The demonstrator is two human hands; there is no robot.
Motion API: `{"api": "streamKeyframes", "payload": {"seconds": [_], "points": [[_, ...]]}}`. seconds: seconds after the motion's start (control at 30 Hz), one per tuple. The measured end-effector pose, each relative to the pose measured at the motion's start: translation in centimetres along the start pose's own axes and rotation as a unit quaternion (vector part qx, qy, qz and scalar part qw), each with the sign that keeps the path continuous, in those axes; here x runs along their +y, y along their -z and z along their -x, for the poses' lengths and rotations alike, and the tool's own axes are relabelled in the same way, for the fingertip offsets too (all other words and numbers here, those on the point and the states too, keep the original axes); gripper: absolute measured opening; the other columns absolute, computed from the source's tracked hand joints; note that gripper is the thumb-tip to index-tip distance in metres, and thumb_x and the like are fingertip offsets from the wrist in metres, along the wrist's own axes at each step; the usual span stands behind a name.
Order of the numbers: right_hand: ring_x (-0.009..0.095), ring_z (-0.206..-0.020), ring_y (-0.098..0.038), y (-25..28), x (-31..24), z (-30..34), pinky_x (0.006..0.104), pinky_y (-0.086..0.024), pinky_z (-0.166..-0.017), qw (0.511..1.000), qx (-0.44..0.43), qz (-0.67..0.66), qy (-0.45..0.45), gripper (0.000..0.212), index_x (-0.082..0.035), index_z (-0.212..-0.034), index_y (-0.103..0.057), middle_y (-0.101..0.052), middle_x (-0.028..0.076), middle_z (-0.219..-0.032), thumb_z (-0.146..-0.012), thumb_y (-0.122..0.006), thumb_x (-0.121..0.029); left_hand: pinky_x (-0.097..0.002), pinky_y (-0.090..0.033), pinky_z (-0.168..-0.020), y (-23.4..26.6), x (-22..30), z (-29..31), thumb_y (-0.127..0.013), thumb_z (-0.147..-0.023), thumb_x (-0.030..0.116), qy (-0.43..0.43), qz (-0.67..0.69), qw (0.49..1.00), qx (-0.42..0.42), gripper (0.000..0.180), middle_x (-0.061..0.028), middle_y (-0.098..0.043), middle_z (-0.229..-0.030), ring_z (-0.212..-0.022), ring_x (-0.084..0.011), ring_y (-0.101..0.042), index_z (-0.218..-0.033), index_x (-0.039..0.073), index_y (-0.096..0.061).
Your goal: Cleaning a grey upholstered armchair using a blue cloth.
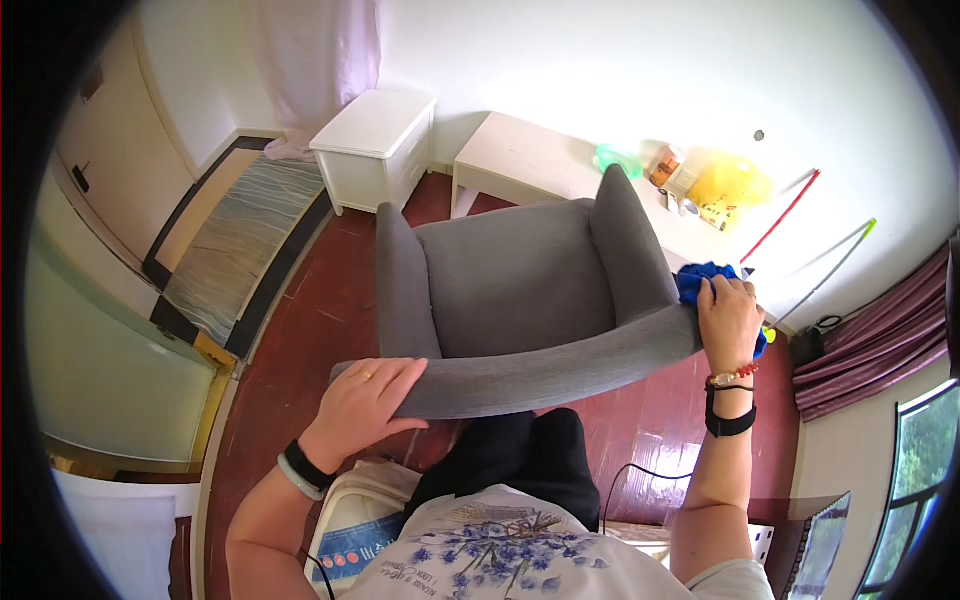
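A grey fabric armchair (520, 285) stands in front of me with its back toward me. My left hand (368, 402) grips the left end of the backrest, fingers laid over the top and the thumb along the rear side. At the right end of the backrest, my right hand (730, 318) is closed on a crumpled blue cloth (704, 280). The cloth touches the chair's upper right corner, and another bit of blue shows beside the wrist. Part of the cloth is hidden under the fingers.
Along the far wall stand a white bedside cabinet (372, 135) and a low pale table (530, 150) with a yellow bag (730, 185) and small items. Two poles, one red (780, 218), lean at right. Purple curtains (880, 335) hang by the window. A cable (640, 468) is behind me.
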State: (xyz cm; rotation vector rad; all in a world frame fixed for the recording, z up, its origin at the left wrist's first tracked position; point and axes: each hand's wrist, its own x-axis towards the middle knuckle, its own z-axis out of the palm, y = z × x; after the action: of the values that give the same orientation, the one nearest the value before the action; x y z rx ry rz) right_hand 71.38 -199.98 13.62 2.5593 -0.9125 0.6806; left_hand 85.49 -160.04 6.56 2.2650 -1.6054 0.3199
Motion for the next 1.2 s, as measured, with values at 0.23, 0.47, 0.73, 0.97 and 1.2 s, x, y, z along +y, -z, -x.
{"api": "streamKeyframes", "payload": {"seconds": [0.23,0.47,0.73,0.97,1.2], "points": [[0.030,-0.087,-0.058,-1.6,5.7,3.4,0.0465,-0.047,-0.069,0.998,-0.012,0.023,-0.056,0.025,-0.007,-0.074,-0.060,-0.062,0.010,-0.082,-0.086,-0.052,-0.028,-0.0310,-0.045,-0.086,-1.6,0.1,-4.1,-0.068,-0.068,0.044,-0.106,-0.008,0.994,0.005,0.070,-0.0055,-0.057,-0.106,-0.094,-0.0192,-0.056,-0.122,0.003,-0.050],[0.033,-0.086,-0.057,-4.2,12.6,5.9,0.0469,-0.047,-0.069,0.993,-0.077,0.029,-0.079,0.028,-0.003,-0.076,-0.059,-0.062,0.013,-0.084,-0.087,-0.051,-0.027,-0.0344,-0.043,-0.088,-4.7,4.4,-8.6,-0.067,-0.068,0.042,-0.158,0.001,0.987,0.018,0.070,-0.0084,-0.057,-0.108,-0.099,-0.0213,-0.054,-0.122,0.002,-0.050],[0.032,-0.085,-0.056,-7.5,14.1,7.6,0.0441,-0.044,-0.073,0.995,-0.055,-0.020,-0.075,0.026,-0.002,-0.075,-0.060,-0.062,0.014,-0.082,-0.087,-0.052,-0.025,-0.0402,-0.041,-0.093,-9.7,9.1,-10.8,-0.064,-0.078,0.031,0.018,0.097,0.973,0.210,0.040,-0.0089,-0.059,-0.111,-0.103,-0.0231,-0.056,-0.108,0.004,-0.060],[0.033,-0.081,-0.057,-7.5,12.5,7.5,0.0423,-0.045,-0.072,0.995,0.027,-0.078,-0.055,0.022,-0.001,-0.077,-0.062,-0.063,0.016,-0.082,-0.085,-0.055,-0.020,-0.0381,-0.048,-0.083,-10.7,6.0,-12.1,-0.052,-0.080,0.014,0.012,0.052,0.941,0.334,0.017,-0.0065,-0.065,-0.089,-0.086,-0.0222,-0.063,-0.088,0.007,-0.066],[0.031,-0.079,-0.059,-7.2,4.7,6.2,0.0426,-0.045,-0.070,0.993,0.052,-0.091,-0.051,0.020,-0.007,-0.075,-0.062,-0.063,0.012,-0.079,-0.084,-0.057,-0.024,-0.0372,-0.049,-0.074,-10.2,-3.7,-14.9,-0.050,-0.083,0.008,-0.041,0.055,0.927,0.368,0.011,-0.0063,-0.063,-0.078,-0.074,-0.0259,-0.061,-0.080,0.007,-0.060]]}}
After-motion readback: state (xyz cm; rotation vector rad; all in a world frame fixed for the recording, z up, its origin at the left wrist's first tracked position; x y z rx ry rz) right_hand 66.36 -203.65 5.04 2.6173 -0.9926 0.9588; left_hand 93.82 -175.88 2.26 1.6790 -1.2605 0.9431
